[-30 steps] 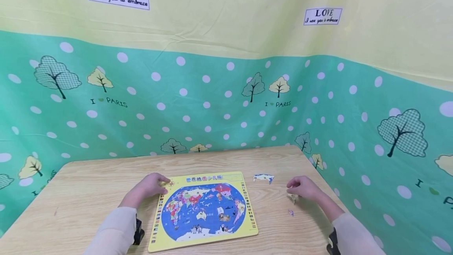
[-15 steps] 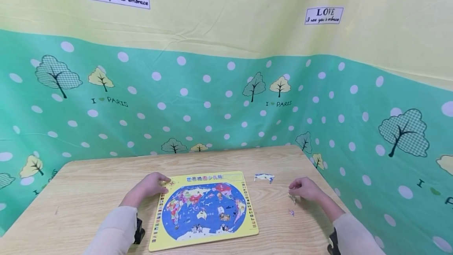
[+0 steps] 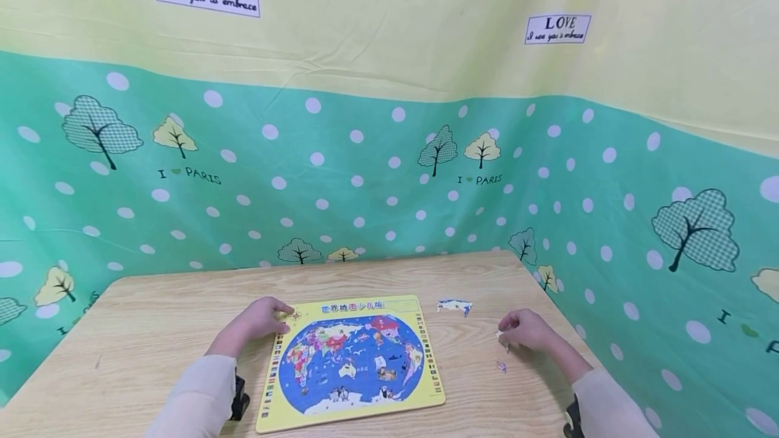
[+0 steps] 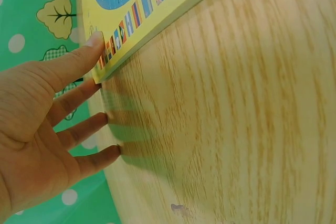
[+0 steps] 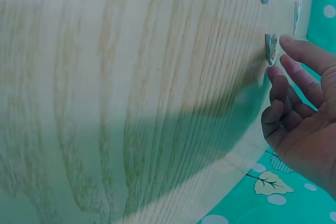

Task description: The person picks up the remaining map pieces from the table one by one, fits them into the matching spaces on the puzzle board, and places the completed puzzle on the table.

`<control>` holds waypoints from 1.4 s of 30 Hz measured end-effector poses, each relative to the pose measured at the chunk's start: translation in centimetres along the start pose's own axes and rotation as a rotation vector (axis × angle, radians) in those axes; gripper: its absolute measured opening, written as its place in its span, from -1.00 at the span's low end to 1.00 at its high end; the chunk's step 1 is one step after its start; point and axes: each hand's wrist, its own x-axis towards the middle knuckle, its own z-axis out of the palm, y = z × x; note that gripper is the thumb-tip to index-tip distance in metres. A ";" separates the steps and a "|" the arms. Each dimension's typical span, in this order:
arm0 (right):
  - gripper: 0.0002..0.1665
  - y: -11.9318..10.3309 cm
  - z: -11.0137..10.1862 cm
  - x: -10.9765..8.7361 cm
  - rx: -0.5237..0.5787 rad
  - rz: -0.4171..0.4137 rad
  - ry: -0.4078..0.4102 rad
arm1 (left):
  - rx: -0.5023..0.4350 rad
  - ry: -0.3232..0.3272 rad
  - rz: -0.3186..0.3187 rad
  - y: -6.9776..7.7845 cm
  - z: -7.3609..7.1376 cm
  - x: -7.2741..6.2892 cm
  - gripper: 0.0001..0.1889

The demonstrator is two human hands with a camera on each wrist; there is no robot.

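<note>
A yellow-bordered world map puzzle board (image 3: 365,416) lies flat on the table. My left hand (image 3: 260,317) is at its far left corner; in the left wrist view the thumb (image 4: 95,39) rests on the border and the other fingers are spread, nearly straight, by the edge. To the right of the board, my right hand (image 3: 528,330) has its fingertips at a small puzzle piece (image 5: 271,49), gripping it at its edges low over the wood. A second small piece (image 3: 502,366) lies nearer me. Farther back is a larger white and blue puzzle piece (image 3: 454,306).
The wooden table (image 3: 182,303) runs back to a green and yellow curtain (image 3: 341,181) with dots and trees, which also hangs along the right side. A dark wrist mount (image 3: 239,397) sits on the left sleeve.
My right hand has shifted slightly to the right, and more of the small piece shows under its fingertips. The left hand and the board look unmoved.
</note>
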 end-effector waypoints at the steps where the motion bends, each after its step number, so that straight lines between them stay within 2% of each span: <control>1: -0.71 0.0 0.0 0.0 -0.003 -0.002 -0.001 | 0.003 -0.001 0.003 0.0 0.0 0.0 -0.57; 10: -0.68 -0.2 0.1 -0.1 -0.021 -0.023 -0.009 | -0.009 -0.002 0.003 0.3 -0.1 -0.3 -0.58; 27: -0.72 0.0 0.6 0.4 -0.019 -0.002 0.009 | -0.005 -0.002 -0.003 0.1 0.0 -0.2 -0.58; 42: -0.75 -0.1 0.5 0.3 -0.002 -0.025 0.013 | -0.006 0.000 0.022 0.2 0.0 -0.2 -0.58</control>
